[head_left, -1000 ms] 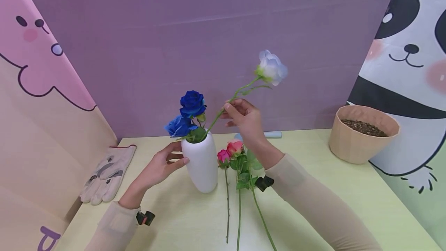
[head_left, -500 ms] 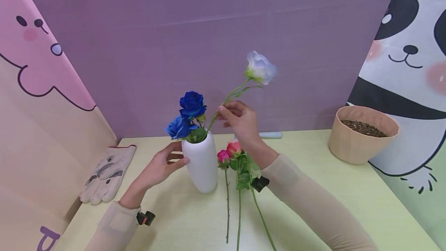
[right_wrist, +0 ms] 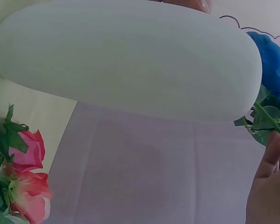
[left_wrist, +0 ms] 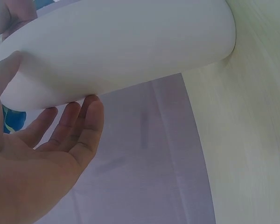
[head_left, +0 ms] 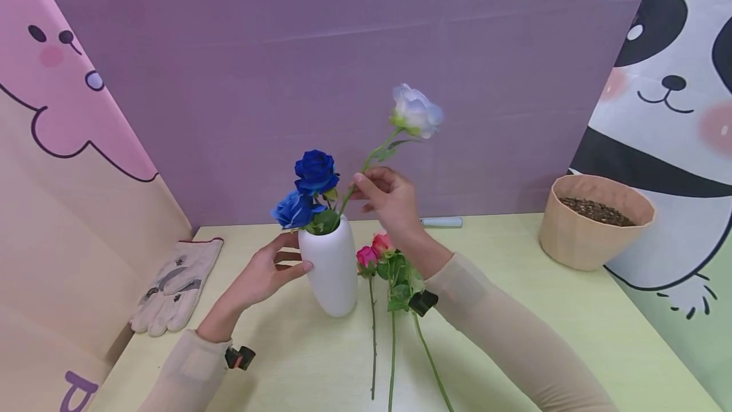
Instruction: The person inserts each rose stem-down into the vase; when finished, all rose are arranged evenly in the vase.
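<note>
A white vase stands on the table with two blue roses in it. My left hand holds the vase near its top, thumb on the front and fingers round the far left side. In the left wrist view, the fingertips rest against the white wall. Between thumb and fingers, my right hand pinches the green stem of a pale blue-white flower. That stem leans up to the right, its lower end inside the vase mouth. The right wrist view has the thumb on the stem just outside the rim.
Pink and red roses with long stems lie on the table right of the vase. A pair of work gloves is at the left edge. A beige pot with dark soil stands right; a light-blue handled tool lies behind.
My right hand has moved left and slightly down with the pale flower, whose bloom has swung left towards the vase. The left hand and vase have stayed in place.
</note>
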`<action>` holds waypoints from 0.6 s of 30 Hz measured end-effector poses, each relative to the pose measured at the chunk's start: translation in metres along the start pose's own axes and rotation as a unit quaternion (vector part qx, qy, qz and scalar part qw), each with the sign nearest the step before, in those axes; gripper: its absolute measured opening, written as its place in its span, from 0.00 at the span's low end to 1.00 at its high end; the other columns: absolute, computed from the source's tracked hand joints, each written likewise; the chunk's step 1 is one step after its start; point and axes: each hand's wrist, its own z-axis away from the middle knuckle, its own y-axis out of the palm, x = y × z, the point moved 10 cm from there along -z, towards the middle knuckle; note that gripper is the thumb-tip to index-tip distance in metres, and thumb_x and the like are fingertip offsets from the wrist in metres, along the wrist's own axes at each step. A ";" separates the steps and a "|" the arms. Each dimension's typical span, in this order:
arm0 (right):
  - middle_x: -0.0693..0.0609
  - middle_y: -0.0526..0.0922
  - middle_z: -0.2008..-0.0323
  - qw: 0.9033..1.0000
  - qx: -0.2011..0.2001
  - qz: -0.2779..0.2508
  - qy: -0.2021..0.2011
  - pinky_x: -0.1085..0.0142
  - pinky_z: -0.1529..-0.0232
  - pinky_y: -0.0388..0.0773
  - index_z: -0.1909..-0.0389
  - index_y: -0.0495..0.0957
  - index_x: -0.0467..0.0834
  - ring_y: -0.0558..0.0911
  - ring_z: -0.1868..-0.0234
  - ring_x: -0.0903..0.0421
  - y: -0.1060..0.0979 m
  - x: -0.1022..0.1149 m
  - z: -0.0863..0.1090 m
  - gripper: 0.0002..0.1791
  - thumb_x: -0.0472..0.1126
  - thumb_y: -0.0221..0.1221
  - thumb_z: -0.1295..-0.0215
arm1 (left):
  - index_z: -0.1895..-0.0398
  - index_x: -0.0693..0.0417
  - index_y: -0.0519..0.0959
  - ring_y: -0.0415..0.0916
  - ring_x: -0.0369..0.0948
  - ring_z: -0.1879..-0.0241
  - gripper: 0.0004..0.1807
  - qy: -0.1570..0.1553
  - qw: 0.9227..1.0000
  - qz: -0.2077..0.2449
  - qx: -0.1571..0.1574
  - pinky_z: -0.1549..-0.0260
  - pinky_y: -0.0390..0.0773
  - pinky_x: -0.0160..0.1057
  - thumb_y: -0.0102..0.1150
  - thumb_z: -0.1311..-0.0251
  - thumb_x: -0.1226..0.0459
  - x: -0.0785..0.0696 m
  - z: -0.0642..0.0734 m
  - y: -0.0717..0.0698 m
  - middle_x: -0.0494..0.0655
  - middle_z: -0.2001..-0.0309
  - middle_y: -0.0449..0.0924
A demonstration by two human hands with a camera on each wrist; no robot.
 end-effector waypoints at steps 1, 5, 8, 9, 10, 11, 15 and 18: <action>0.56 0.87 0.63 1.000 0.003 0.005 0.004 0.62 0.63 0.86 0.58 0.80 0.46 0.88 0.63 0.60 0.001 -0.001 0.000 0.12 0.50 0.64 0.33 | 0.29 0.50 0.63 0.74 0.57 0.36 0.38 -0.001 1.000 -0.001 0.000 0.43 0.82 0.51 0.66 0.38 0.50 0.000 0.000 0.000 0.54 0.34 0.70; 0.53 0.87 0.61 0.999 0.018 0.021 0.017 0.56 0.58 0.87 0.54 0.81 0.42 0.88 0.62 0.59 0.007 -0.003 0.000 0.14 0.48 0.64 0.33 | 0.28 0.47 0.62 0.74 0.57 0.36 0.38 -0.003 1.000 -0.003 -0.003 0.44 0.82 0.52 0.66 0.38 0.49 0.000 0.000 -0.001 0.53 0.34 0.69; 0.51 0.87 0.58 0.999 0.036 0.030 0.028 0.57 0.58 0.87 0.52 0.82 0.42 0.88 0.61 0.59 0.012 -0.007 0.000 0.15 0.48 0.64 0.32 | 0.28 0.45 0.62 0.74 0.58 0.36 0.38 -0.003 1.000 -0.001 -0.005 0.44 0.82 0.52 0.66 0.38 0.48 0.000 0.001 -0.003 0.52 0.33 0.69; 0.50 0.87 0.57 0.998 0.041 0.032 0.030 0.59 0.59 0.87 0.52 0.81 0.42 0.88 0.61 0.59 0.014 -0.008 0.001 0.15 0.48 0.63 0.32 | 0.28 0.45 0.62 0.74 0.57 0.36 0.38 -0.002 1.000 0.000 -0.006 0.44 0.82 0.52 0.65 0.38 0.48 0.000 0.001 -0.003 0.51 0.33 0.69; 0.49 0.87 0.55 0.998 0.045 0.035 0.031 0.60 0.60 0.87 0.51 0.81 0.42 0.88 0.61 0.59 0.015 -0.009 0.001 0.15 0.48 0.63 0.32 | 0.28 0.43 0.62 0.74 0.57 0.36 0.38 -0.002 1.000 0.001 -0.007 0.44 0.82 0.52 0.65 0.38 0.47 0.000 0.001 -0.004 0.51 0.33 0.69; 0.48 0.87 0.54 0.998 0.048 0.036 0.031 0.62 0.62 0.86 0.51 0.81 0.43 0.88 0.61 0.59 0.017 -0.010 0.001 0.15 0.48 0.63 0.31 | 0.27 0.43 0.62 0.74 0.57 0.36 0.38 0.001 1.000 0.002 -0.007 0.44 0.82 0.52 0.65 0.38 0.47 -0.001 0.001 -0.004 0.50 0.33 0.69; 0.44 0.87 0.52 0.998 0.048 0.041 0.020 0.65 0.65 0.85 0.52 0.80 0.43 0.88 0.61 0.58 0.019 -0.010 0.002 0.15 0.49 0.63 0.31 | 0.27 0.42 0.62 0.74 0.57 0.36 0.38 0.006 1.000 0.004 -0.007 0.44 0.82 0.52 0.65 0.37 0.47 -0.001 0.002 -0.004 0.50 0.32 0.69; 0.45 0.87 0.54 0.998 0.043 0.046 0.007 0.65 0.67 0.85 0.54 0.81 0.44 0.88 0.61 0.57 0.020 -0.009 0.001 0.15 0.51 0.63 0.32 | 0.27 0.42 0.62 0.74 0.58 0.36 0.38 0.005 1.000 0.004 -0.007 0.44 0.82 0.52 0.65 0.37 0.47 0.000 0.003 -0.004 0.51 0.33 0.69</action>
